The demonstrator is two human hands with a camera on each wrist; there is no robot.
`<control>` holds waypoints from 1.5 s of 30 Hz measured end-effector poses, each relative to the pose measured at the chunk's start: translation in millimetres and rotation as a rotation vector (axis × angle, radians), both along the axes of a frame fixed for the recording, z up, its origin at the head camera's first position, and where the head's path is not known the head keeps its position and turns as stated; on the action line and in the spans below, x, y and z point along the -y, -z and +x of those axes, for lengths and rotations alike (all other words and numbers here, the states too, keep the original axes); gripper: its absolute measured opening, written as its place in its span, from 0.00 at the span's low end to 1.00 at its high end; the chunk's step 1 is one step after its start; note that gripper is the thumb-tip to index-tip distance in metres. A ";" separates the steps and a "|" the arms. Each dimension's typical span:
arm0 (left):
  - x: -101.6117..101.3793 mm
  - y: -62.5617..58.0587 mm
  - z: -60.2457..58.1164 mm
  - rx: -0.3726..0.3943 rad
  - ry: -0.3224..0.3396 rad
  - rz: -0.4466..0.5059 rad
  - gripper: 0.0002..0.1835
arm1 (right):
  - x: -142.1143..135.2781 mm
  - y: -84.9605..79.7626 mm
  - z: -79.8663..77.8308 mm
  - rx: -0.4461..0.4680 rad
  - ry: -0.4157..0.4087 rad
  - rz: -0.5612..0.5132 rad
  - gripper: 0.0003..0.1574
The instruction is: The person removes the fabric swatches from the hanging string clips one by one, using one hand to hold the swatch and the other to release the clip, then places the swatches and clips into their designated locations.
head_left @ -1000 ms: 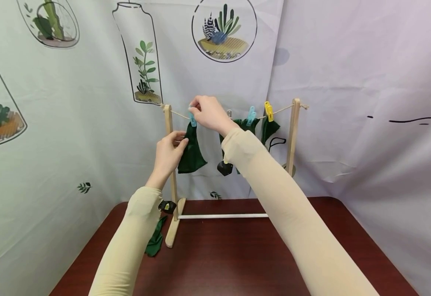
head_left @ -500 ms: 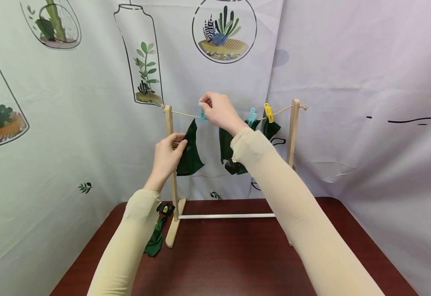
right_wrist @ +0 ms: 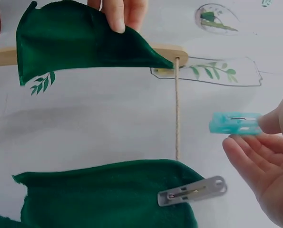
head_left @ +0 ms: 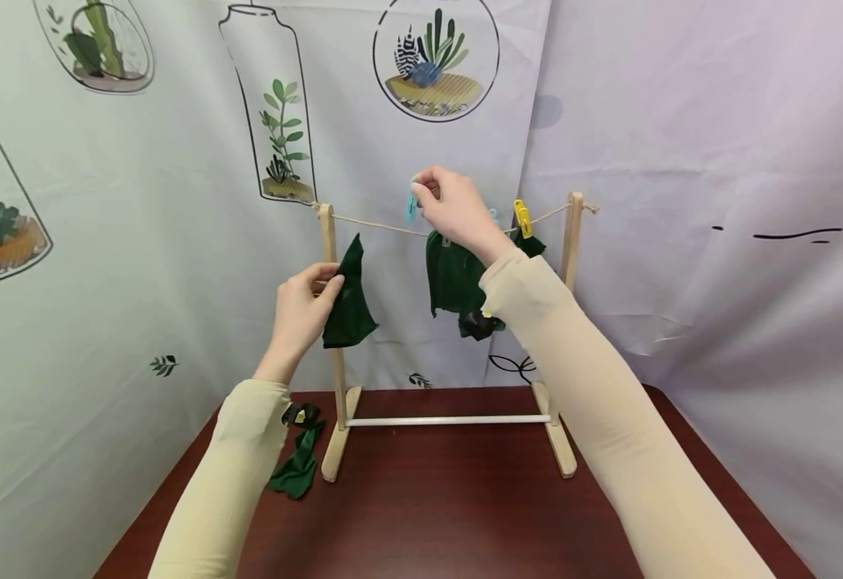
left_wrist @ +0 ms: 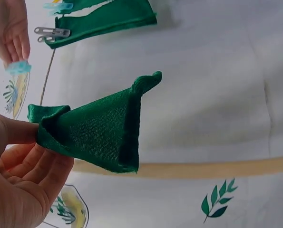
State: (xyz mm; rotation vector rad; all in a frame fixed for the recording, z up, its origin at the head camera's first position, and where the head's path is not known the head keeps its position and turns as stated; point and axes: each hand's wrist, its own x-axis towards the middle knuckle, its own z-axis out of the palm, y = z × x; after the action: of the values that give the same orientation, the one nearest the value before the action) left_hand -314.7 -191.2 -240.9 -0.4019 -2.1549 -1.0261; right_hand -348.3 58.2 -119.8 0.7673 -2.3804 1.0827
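Observation:
My left hand pinches a green cloth piece between thumb and fingers, in front of the rack's left post; its pointed top sticks up free of the line. In the left wrist view that cloth flares out from the fingertips. My right hand pinches a light blue clothespin above the rope line. The right wrist view has this clothespin apart from the rope. Below it, another green cloth hangs by a grey clothespin.
The wooden rack stands on a dark red table, a white bar joining its feet. Near its right post a yellow clothespin grips more green cloth. A loose green cloth lies by the left foot.
The blue clothespin has come off the green cloth and line, moving right and up in my right hand. My left hand has drawn that cloth left and off the rope.

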 end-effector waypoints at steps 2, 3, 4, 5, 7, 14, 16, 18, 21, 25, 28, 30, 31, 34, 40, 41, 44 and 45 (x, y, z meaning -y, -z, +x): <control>5.5 1.5 1.7 -0.006 -0.014 0.001 0.15 | -2.3 0.5 2.0 0.012 -0.024 -0.007 0.23; 8.1 2.5 2.1 -0.010 -0.019 0.001 0.16 | -3.7 0.9 3.1 0.021 -0.036 -0.012 0.24; 10.5 3.3 2.4 -0.013 -0.020 0.004 0.16 | -5.4 1.4 4.2 0.033 -0.046 -0.018 0.25; 12.7 4.3 2.8 -0.016 -0.024 0.006 0.16 | -7.3 2.1 5.2 0.046 -0.056 -0.026 0.25; 17.3 6.1 3.5 -0.024 -0.028 0.007 0.16 | -11.6 4.0 7.2 0.063 -0.072 -0.040 0.26; 33.8 11.2 7.5 -0.035 -0.060 0.008 0.15 | -29.2 13.6 12.8 0.072 -0.073 -0.031 0.31; 39.0 12.4 9.2 -0.026 -0.073 0.003 0.16 | -35.1 16.5 13.4 0.067 -0.068 -0.033 0.31; 44.4 13.4 10.5 -0.016 -0.086 0.004 0.16 | -42.0 19.0 13.3 0.056 -0.063 -0.042 0.31; 52.0 13.2 13.7 -0.001 -0.106 0.009 0.18 | -53.9 21.6 13.5 0.031 -0.036 -0.045 0.31; 63.4 12.4 18.9 0.003 -0.153 0.008 0.18 | -71.9 22.8 15.3 0.011 -0.003 -0.068 0.32; 73.7 12.8 22.3 0.001 -0.188 0.008 0.18 | -86.1 23.1 18.5 0.004 0.014 -0.103 0.32; 80.0 13.1 25.7 0.001 -0.201 0.008 0.19 | -95.7 23.3 21.6 -0.003 0.033 -0.119 0.32; 83.2 13.4 27.2 0.001 -0.206 0.005 0.19 | -100.4 23.6 23.1 -0.009 0.043 -0.127 0.31; 92.0 13.9 31.8 0.001 -0.223 -0.002 0.20 | -114.6 24.4 28.0 -0.019 0.071 -0.144 0.32; 111.1 14.8 38.2 0.001 -0.277 0.000 0.19 | -144.4 27.7 33.1 -0.044 0.103 -0.199 0.30; 114.2 14.9 39.4 0.002 -0.288 0.002 0.19 | -149.5 28.7 32.9 -0.053 0.108 -0.213 0.30; 123.5 15.9 43.0 0.012 -0.320 -0.002 0.19 | -164.7 33.7 32.5 -0.078 0.118 -0.254 0.28; 126.3 16.6 44.2 0.018 -0.327 -0.006 0.19 | -169.7 35.8 33.0 -0.080 0.123 -0.266 0.28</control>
State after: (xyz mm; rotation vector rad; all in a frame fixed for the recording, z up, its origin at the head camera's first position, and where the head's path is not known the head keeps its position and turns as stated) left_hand -270.5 -317.5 -257.5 -0.0382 -2.1491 -0.8401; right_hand -315.3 227.9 -155.6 0.5527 -2.1298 1.2592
